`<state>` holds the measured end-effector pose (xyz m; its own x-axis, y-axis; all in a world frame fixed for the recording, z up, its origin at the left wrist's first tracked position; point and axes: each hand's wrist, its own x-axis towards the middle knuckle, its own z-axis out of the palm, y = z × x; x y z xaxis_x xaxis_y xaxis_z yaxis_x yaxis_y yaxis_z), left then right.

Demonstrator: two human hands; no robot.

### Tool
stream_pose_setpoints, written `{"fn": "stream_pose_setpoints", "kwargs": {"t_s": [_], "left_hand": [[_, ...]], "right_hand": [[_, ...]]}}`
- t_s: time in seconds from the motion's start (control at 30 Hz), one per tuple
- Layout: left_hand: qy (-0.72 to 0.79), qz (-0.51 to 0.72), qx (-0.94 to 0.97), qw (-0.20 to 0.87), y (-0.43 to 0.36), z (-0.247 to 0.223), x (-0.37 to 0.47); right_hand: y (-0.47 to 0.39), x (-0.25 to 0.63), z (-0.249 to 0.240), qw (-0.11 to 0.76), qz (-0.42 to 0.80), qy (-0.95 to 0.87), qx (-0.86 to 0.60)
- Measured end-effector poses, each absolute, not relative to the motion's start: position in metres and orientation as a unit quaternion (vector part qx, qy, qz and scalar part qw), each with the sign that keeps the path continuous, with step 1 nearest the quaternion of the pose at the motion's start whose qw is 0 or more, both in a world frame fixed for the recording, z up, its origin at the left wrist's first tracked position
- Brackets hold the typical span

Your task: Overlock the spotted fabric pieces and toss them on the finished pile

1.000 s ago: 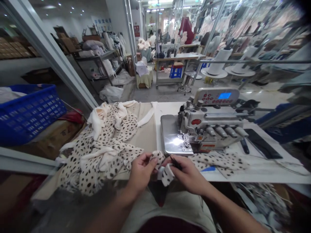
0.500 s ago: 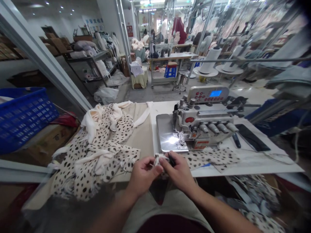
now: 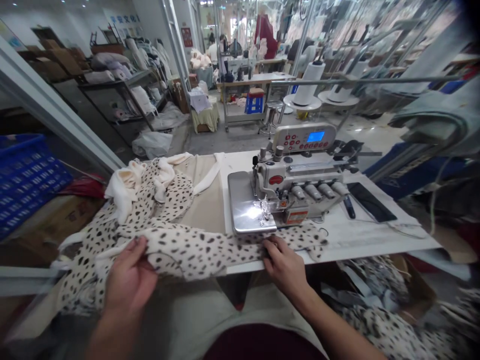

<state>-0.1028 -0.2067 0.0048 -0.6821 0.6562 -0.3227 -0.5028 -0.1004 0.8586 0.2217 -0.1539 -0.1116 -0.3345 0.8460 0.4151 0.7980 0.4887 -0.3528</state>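
I am holding a spotted cloth (image 3: pixel 195 250) stretched along the front of the table (image 3: pixel 378 240), and my hands are resting well apart on it. My left hand (image 3: pixel 131 277) is pinching the cloth's left end between thumb and fingertips, its palm lying loosely open. My right hand (image 3: pixel 285 267) is curling its fingers down over the cloth farther along, nearly closed; whether anything else is sitting inside that grip, I cannot tell. The cloth is lying just in front of the machine (image 3: pixel 300 185), whose metal plate (image 3: pixel 242 200) is catching a bright light and whose screen (image 3: pixel 316 136) is glowing blue. More spotted fabric (image 3: pixel 307 235) is lying beyond my right hand; I cannot tell whether it is the same piece. Beside and behind my left hand, a pile (image 3: pixel 180 197) of spotted and white fabric is spreading over the table. A dark tool (image 3: pixel 349 206) and a black slab (image 3: pixel 371 202) are lying right of the machine, while scraps (image 3: pixel 380 282) are heaping up below the table's right side.
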Motion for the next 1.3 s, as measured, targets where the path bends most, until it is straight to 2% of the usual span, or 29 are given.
{"fn": "stream_pose_setpoints", "kwargs": {"t_s": [0.1, 0.23, 0.3, 0.37, 0.47, 0.6, 0.73, 0.8, 0.87, 1.03, 1.17, 1.3], "left_hand": [[0.529, 0.757, 0.112, 0.368, -0.200, 0.021, -0.118], [0.514, 0.744, 0.211, 0.370, -0.189, 0.025, -0.091], [0.530, 0.691, 0.294, 0.393, -0.185, 0.019, -0.061], [0.549, 0.593, 0.424, 0.409, -0.181, 0.012, -0.030], [0.523, 0.456, 0.598, 0.401, -0.177, 0.009, -0.001], [0.521, 0.401, 0.645, 0.390, -0.169, 0.016, 0.000], [0.509, 0.363, 0.716, 0.309, -0.152, 0.026, -0.015], [0.483, 0.333, 0.734, 0.342, -0.141, 0.029, -0.021], [0.453, 0.316, 0.718, 0.424, -0.131, 0.029, -0.024], [0.399, 0.278, 0.665, 0.567, -0.120, 0.028, -0.025], [0.407, 0.263, 0.648, 0.588, -0.119, 0.025, -0.022], [0.455, 0.271, 0.638, 0.559, -0.116, 0.023, -0.022]], "right_hand": [[-0.152, 0.220, -0.105, 0.307, 0.070, -0.829, -0.461], [-0.155, 0.203, -0.077, 0.461, 0.241, -0.758, -0.393], [-0.156, 0.191, -0.058, 0.503, 0.355, -0.692, -0.377], [-0.156, 0.178, -0.041, 0.501, 0.453, -0.642, -0.363], [-0.153, 0.163, -0.028, 0.501, 0.524, -0.579, -0.373], [-0.146, 0.162, -0.024, 0.489, 0.509, -0.568, -0.423], [-0.143, 0.171, -0.019, 0.467, 0.562, -0.561, -0.390], [-0.143, 0.175, -0.016, 0.457, 0.583, -0.554, -0.378], [-0.143, 0.176, -0.015, 0.456, 0.587, -0.547, -0.385], [-0.143, 0.173, -0.017, 0.509, 0.549, -0.491, -0.445], [-0.145, 0.171, -0.019, 0.542, 0.473, -0.509, -0.473], [-0.146, 0.174, -0.022, 0.534, 0.487, -0.526, -0.449]]}}
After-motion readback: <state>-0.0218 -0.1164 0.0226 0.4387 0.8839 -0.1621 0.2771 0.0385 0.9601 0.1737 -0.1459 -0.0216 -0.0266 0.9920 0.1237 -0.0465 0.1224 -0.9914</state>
